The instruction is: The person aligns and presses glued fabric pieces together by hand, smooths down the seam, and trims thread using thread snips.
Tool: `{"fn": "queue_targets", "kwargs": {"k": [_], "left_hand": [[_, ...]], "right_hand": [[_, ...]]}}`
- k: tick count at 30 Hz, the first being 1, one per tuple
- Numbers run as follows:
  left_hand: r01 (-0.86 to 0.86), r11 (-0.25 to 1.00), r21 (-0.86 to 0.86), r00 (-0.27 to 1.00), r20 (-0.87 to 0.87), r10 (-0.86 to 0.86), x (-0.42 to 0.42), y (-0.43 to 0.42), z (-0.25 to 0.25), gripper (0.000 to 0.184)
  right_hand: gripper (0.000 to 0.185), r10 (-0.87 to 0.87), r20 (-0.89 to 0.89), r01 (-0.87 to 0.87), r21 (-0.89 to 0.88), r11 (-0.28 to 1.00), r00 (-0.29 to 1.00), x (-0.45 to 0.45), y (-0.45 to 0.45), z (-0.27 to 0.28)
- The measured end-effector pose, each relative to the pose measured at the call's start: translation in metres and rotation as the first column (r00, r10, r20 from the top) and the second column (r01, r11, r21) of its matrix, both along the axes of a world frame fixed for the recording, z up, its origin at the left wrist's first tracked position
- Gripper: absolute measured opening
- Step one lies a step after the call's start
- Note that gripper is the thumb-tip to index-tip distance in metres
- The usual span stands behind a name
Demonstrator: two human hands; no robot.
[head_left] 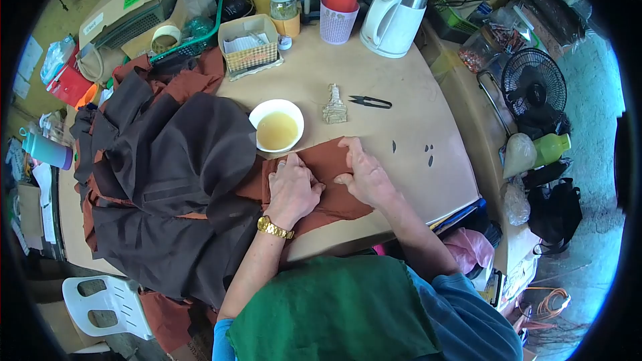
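Note:
A rust-brown cloth piece (324, 164) lies flat on the table near its front edge, joined or overlapping with a large dark garment (187, 154) heaped on the left. My left hand (294, 190), with a gold watch at the wrist, has its fingers bent together on a fold of this cloth. Toward the cloth's right side, my right hand (368, 174) rests with thumb and forefinger spread apart on it. Just beyond the cloth stands a white bowl (299, 135) of cloudy yellowish liquid. Thread snips (371, 101) lie farther back, beside a small beige wrapped strip (334, 108).
At the back are a white kettle (394, 17), a purple cup (339, 25) with a red container, a glass jar (284, 5) and a woven box (247, 47). Small dark scraps (429, 157) dot the right side. A black fan (533, 80) stands beyond the table.

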State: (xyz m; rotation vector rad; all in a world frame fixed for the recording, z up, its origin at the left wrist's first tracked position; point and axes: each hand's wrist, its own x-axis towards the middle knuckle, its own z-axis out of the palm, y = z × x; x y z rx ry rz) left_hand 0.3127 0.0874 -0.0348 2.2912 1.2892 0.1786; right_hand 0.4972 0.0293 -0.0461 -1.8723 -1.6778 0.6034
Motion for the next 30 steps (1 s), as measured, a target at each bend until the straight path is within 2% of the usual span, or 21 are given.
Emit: {"fn": "queue_targets", "kwargs": {"k": [6, 9, 11, 12, 14, 15, 17, 23, 26, 30], "left_hand": [[0.005, 1.0, -0.018, 1.0, -0.009, -0.005, -0.001, 0.0, -0.003, 0.021], [0.016, 1.0, -0.011, 1.0, 0.014, -0.015, -0.002, 0.001, -0.012, 0.018], [0.004, 1.0, -0.023, 1.0, 0.008, -0.003, 0.0, 0.0, -0.001, 0.021], [-0.002, 1.0, -0.024, 1.0, 0.008, 0.002, 0.0, 0.001, -0.001, 0.021], [0.029, 0.999, -0.016, 0.999, -0.017, -0.029, 0.0, 0.001, -0.001, 0.02], [0.027, 0.999, -0.018, 0.999, -0.017, -0.027, 0.001, 0.001, 0.0, 0.02], [0.007, 0.999, -0.041, 0.999, -0.046, -0.009, 0.003, 0.001, 0.003, 0.02], [0.007, 0.997, -0.072, 0.999, -0.037, -0.009, 0.001, 0.003, 0.005, 0.022], [0.019, 0.998, -0.062, 1.0, -0.018, -0.02, 0.0, 0.005, 0.001, 0.022], [0.026, 0.998, -0.062, 0.999, -0.022, -0.028, -0.002, 0.007, 0.002, 0.02]], "right_hand": [[0.063, -0.105, -0.004, 0.103, -0.146, 0.984, 0.994, 0.028, -0.004, 0.01], [0.061, -0.05, 0.048, 0.054, -0.092, 0.994, 0.998, 0.036, -0.005, 0.008], [0.061, -0.003, 0.13, -0.01, 0.097, 0.995, 0.991, 0.053, -0.004, 0.001], [0.061, 0.003, 0.13, -0.015, 0.096, 0.995, 0.992, 0.051, -0.001, 0.008], [0.057, -0.065, -0.181, 0.063, -0.017, 0.998, 0.981, 0.043, 0.001, 0.027], [0.057, -0.063, -0.181, 0.061, -0.019, 0.998, 0.981, 0.034, 0.002, 0.025], [0.057, 0.012, -0.325, -0.013, 0.0, 1.0, 0.946, 0.006, -0.001, 0.018], [0.059, -0.031, -0.21, 0.019, -0.059, 0.998, 0.977, -0.007, 0.001, -0.015], [0.06, -0.004, -0.287, -0.016, -0.065, 0.998, 0.958, -0.001, 0.001, -0.012], [0.063, -0.006, -0.253, -0.024, -0.113, 0.993, 0.968, -0.006, 0.003, -0.003]]}}
